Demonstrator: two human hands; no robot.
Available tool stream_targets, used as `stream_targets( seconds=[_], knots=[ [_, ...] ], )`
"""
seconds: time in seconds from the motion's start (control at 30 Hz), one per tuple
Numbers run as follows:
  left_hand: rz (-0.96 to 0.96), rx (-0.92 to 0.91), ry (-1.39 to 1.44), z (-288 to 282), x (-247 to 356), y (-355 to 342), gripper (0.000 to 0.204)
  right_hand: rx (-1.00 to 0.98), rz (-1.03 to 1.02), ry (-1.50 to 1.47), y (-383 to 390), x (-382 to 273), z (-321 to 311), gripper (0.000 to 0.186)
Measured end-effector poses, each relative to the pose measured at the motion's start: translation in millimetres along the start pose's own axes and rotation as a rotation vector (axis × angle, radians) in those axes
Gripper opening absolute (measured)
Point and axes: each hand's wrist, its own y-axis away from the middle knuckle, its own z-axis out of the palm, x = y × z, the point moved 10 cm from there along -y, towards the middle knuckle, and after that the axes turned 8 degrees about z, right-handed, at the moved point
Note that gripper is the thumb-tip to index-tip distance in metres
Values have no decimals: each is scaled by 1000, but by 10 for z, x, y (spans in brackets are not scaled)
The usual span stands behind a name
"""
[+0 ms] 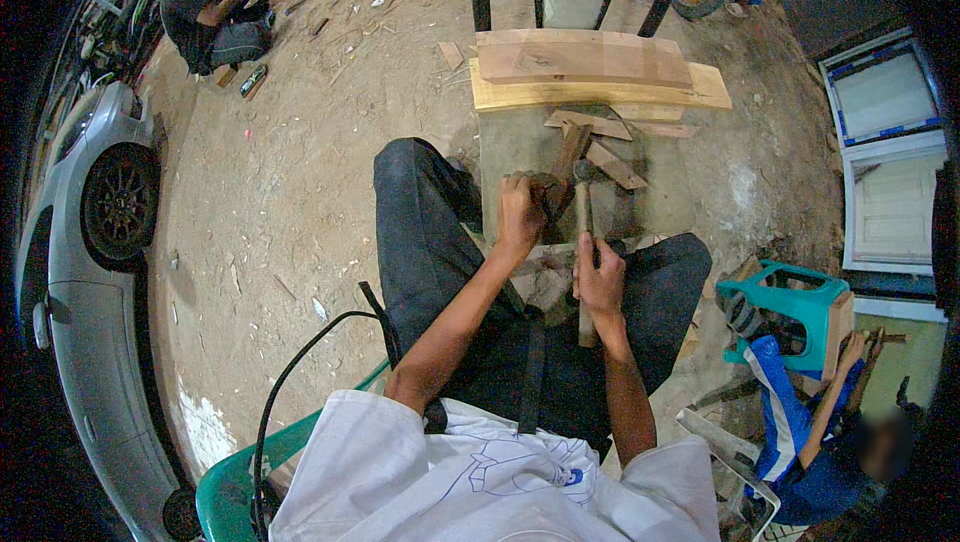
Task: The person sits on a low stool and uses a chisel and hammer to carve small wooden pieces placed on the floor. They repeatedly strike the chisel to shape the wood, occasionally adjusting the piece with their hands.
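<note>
My right hand (600, 282) grips the wooden handle of a hammer (582, 217), whose metal head points away from me at about the height of my left hand. My left hand (521, 214) is closed on a small dark piece of wood (566, 167) that stands tilted on a grey block (520, 157) in front of my knees. The two hands are close together, a hand's width apart. I sit with dark trousers and a white shirt.
Wooden planks (590, 67) are stacked beyond the block, with offcuts (615, 164) beside them. A teal plastic stool (790, 302) and a person in blue sit at the right. Another person (215, 12) crouches at the far left. A silver car (95, 242) stands along the left edge.
</note>
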Motion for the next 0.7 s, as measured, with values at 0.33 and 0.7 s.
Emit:
stream_targets(
  seconds=[0.33, 0.7],
  knots=[
    [-34, -61, 139, -99, 34, -142, 26, -25, -2, 105, -38, 204, 141, 44],
    [-115, -237, 82, 174, -311, 12, 41, -105, 151, 75, 139, -122, 180, 50]
  ],
)
